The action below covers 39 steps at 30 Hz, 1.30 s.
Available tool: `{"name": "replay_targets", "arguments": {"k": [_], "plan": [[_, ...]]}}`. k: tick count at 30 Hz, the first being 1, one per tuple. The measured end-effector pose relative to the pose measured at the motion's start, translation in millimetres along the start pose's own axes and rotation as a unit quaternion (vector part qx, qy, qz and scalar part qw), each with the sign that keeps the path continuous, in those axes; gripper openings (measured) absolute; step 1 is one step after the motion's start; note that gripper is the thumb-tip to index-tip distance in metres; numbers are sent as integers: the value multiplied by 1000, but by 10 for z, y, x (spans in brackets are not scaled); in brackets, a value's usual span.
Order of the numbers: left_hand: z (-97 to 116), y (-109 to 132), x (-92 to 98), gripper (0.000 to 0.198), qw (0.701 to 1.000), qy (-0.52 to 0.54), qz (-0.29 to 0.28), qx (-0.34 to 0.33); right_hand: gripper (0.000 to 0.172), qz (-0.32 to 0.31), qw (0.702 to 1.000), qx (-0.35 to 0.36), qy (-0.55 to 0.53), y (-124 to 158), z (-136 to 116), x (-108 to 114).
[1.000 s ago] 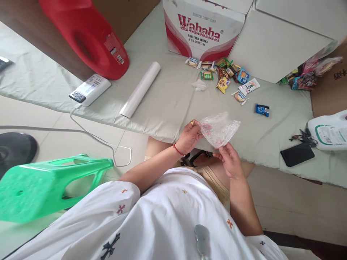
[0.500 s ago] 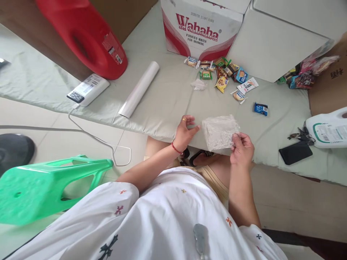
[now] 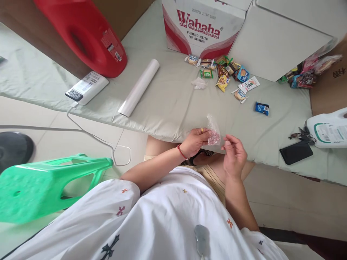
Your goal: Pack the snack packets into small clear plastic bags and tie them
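My left hand (image 3: 195, 140) pinches a small clear plastic bag (image 3: 213, 132) at the near edge of the cloth-covered table (image 3: 168, 104). The bag is bunched narrow and something pinkish shows inside it. My right hand (image 3: 233, 154) is just right of the bag, fingers loosely curled and apart, holding nothing. A roll of plastic bags (image 3: 139, 87) lies on the table to the left. A scatter of small wrapped snacks (image 3: 225, 74) lies farther back, with one blue packet (image 3: 262, 108) apart to the right.
A Wahaha water carton (image 3: 202, 27) and white boxes (image 3: 273, 39) stand at the back. A red jug (image 3: 86, 36) and a white power bank (image 3: 86, 87) with a cable are left. A black phone (image 3: 296, 152), keys and a white jug (image 3: 329, 129) are right. A green stool (image 3: 46, 184) is near left.
The bag was spread out between both hands, then in the right hand alone. Now my left hand pinches it bunched up and my right hand has let go.
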State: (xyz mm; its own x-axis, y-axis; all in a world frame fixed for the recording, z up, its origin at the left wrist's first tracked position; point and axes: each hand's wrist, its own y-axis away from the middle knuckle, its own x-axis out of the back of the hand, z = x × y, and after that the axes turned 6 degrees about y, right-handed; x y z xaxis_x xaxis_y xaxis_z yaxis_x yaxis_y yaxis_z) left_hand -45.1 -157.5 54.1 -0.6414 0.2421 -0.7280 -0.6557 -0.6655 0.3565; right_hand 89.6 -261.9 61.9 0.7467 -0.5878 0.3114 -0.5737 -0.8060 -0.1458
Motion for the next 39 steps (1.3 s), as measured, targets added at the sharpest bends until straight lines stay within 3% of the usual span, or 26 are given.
{"name": "replay_targets", "arguments": {"k": [3, 8, 11, 14, 18, 21, 23, 27, 32, 39], "plan": [[-5, -13, 25, 54, 1000, 18, 10, 12, 20, 60, 997, 21, 53, -40, 34, 115], [-23, -10, -6, 52, 1000, 17, 9, 4, 30, -40, 966, 168, 193, -66, 20, 79], [-25, -3, -5, 48, 1000, 0, 16, -4, 18, -66, 945, 209, 242, -63, 30, 6], [-14, 8, 0, 50, 1000, -3, 10, 5, 17, -63, 964, 157, 205, -64, 30, -42], [18, 30, -11, 56, 1000, 1, 6, 16, 20, -46, 998, -36, 11, -80, 3, -71], [29, 49, -13, 49, 997, -41, 34, -48, 28, -18, 974, -163, -159, -113, -26, -75], [27, 65, -4, 41, 988, -95, 54, -111, 31, -11, 952, -203, -229, -139, -50, -65], [25, 108, 1, 31, 958, -216, 27, -188, 29, -9, 936, -225, -269, -156, -101, -38], [-1, 103, -44, 28, 912, -328, -24, -244, 24, -15, 953, -191, -234, -123, -154, -51], [-9, 44, 9, 28, 932, -303, 5, -199, 31, 86, 975, -128, -163, -147, -152, -26]]}}
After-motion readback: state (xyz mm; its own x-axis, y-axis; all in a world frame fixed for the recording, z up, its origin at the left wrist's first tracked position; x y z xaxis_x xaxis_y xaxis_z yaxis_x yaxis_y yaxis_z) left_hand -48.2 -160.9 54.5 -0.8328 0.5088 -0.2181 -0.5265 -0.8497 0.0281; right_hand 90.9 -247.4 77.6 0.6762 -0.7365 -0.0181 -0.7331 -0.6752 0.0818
